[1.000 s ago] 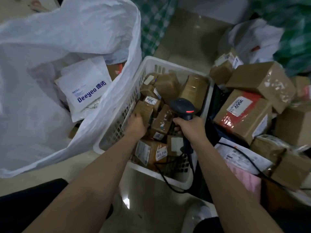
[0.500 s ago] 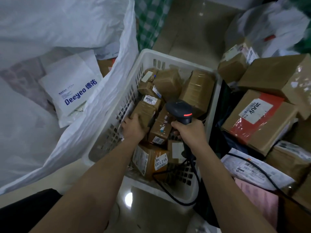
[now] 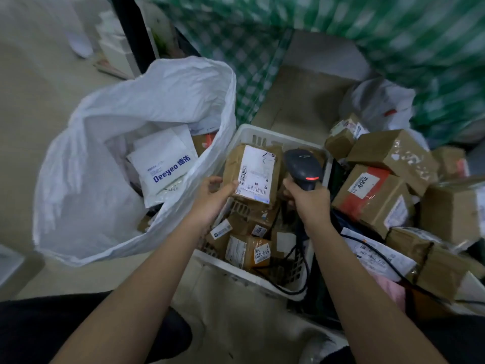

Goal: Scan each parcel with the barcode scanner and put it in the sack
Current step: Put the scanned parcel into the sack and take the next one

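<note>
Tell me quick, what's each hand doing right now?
Left hand: holding a brown parcel, label up.
Right hand: gripping the barcode scanner.

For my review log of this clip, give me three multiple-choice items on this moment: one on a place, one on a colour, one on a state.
1. Where does the Deeyeo mailer lie?
A. In the white sack
B. In the white basket
C. On the floor

2. What colour is the light on the barcode scanner?
A. Green
B. Red
C. Blue

3. What is the left hand doing?
A. Hanging idle
B. Pressing flat on the basket rim
C. Holding a brown parcel with its label up

Answers:
1 A, the mailer sits inside the sack's open mouth.
2 B, a red bar glows on the scanner's head, above the right hand gripping the handle.
3 C, thumb and fingers pinch the parcel's lower left edge and its white label faces the camera.
</note>
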Demonstrator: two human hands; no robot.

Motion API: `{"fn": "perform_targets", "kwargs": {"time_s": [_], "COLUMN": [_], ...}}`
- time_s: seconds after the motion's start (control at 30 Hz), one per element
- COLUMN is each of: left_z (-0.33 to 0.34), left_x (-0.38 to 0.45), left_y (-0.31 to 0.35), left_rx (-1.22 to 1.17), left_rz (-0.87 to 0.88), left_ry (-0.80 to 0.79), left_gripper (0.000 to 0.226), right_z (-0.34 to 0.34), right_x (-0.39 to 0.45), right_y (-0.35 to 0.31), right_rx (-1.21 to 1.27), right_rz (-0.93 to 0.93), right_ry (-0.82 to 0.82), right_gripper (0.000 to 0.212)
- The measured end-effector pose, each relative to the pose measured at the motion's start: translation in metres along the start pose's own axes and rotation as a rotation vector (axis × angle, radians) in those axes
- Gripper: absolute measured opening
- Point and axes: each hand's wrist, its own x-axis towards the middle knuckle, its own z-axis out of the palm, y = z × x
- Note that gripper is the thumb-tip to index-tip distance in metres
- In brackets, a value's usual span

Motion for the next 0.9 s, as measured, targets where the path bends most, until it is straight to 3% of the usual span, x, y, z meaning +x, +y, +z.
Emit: {"fn": "perform_targets", "kwargs": {"time_s": [0.07, 0.17, 0.23, 0.3, 0.43, 0.5, 0.6, 0.73, 0.9], "left_z": [-0.007, -0.016, -0.023, -0.03, -0.039, -0.043, -0.045, -0.052, -0.067], "left_x": [-0.017, -0.041, -0.056, -0.068, -0.084, -0.087, -0.094, -0.089, -0.069], "left_y": [0.006, 0.014, 0.021, 0.027, 0.035, 0.04, 0.049, 0.057, 0.063], "left_rx": [-0.064, -0.149, -0.197, -0.239, -0.328, -0.366, -0.356, -0.361, -0.122], "left_rz": [-0.002, 0.006, 0.026, 0.037, 0.051, 0.078, 0.132, 0.154, 0.175], "left_ry": [-0.034, -0.093, -0.132, -0.172, -0.272, -0.284, -0.245, -0.093, -0.05], "left_gripper": [0.06, 0.029, 0.024, 0.031, 0.073, 0.073, 0.07, 0.043, 0.036], "right_z": [0.004, 0.007, 0.006, 0.004, 0.003, 0.002, 0.003, 0.003, -0.016], "right_x": [-0.019, -0.042, -0.056, -0.068, -0.087, -0.094, -0.101, -0.102, -0.104], "right_y": [-0.014, -0.03, -0.037, -0.042, -0.048, -0.05, -0.051, -0.051, -0.055], "right_rx": [0.061, 0.133, 0.167, 0.192, 0.197, 0.194, 0.144, 0.017, -0.219], "right_rz": [-0.016, -0.023, -0.033, -0.044, -0.056, -0.053, -0.052, -0.089, -0.302], "right_ry": [-0.03, -0.027, -0.023, -0.031, 0.0, 0.01, 0.005, -0.054, -0.298], "right_gripper": [0.018, 0.017, 0.017, 0.015, 0.015, 0.016, 0.02, 0.017, 0.019]}}
